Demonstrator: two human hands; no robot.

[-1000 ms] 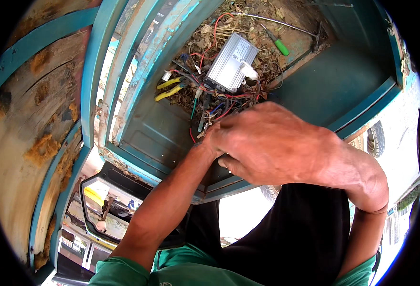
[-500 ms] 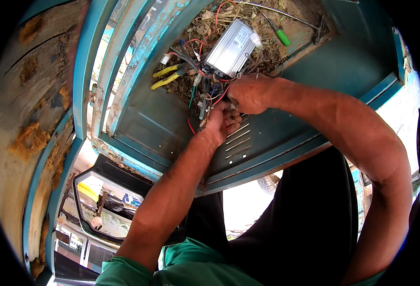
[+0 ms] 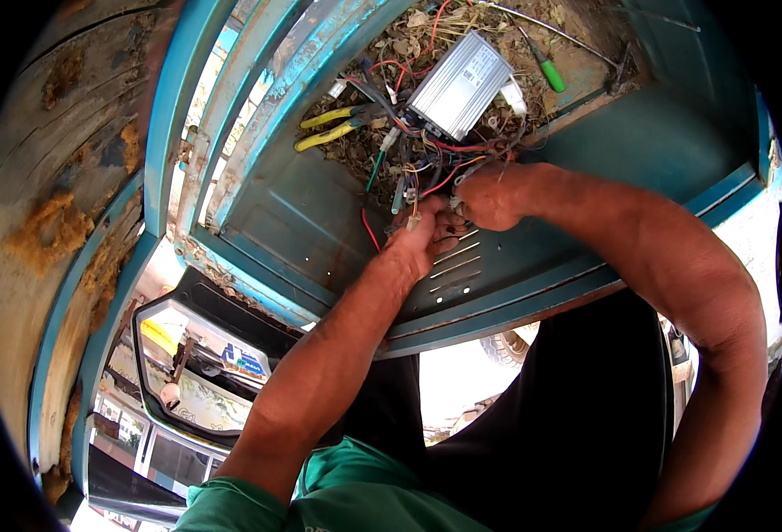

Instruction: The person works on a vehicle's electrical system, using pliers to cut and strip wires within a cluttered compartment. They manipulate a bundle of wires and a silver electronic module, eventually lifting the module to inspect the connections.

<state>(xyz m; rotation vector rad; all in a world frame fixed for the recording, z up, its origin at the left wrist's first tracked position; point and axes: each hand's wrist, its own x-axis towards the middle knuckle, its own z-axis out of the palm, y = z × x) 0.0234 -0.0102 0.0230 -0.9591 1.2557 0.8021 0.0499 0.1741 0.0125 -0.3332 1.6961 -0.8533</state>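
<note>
A silver finned controller box (image 3: 462, 86) lies tilted on dry leaves, and a tangle of thin coloured wires (image 3: 435, 164) spreads from its near end. Just below that tangle my two hands meet. My left hand (image 3: 419, 238) is palm up, its fingers curled around wire ends, with a small pale connector (image 3: 414, 222) by its thumb. Knuckles up, my right hand (image 3: 490, 197) is closed in a pinch at the wires beside the left fingertips. A small light piece (image 3: 456, 204) shows between the hands; its kind is unclear.
Pliers with yellow handles (image 3: 327, 133) rest left of the wires. A green-handled screwdriver (image 3: 551, 74) and a long metal rod (image 3: 559, 31) lie beyond the box. Around them is a teal metal compartment (image 3: 639, 133) with slots and a raised near edge. A mirror-like black frame (image 3: 205, 372) stands lower left.
The view has shifted, so the compartment sits slightly further right. Both hands stay together at the wires, the right a little further from the box. The pale connector by my left thumb shows more clearly.
</note>
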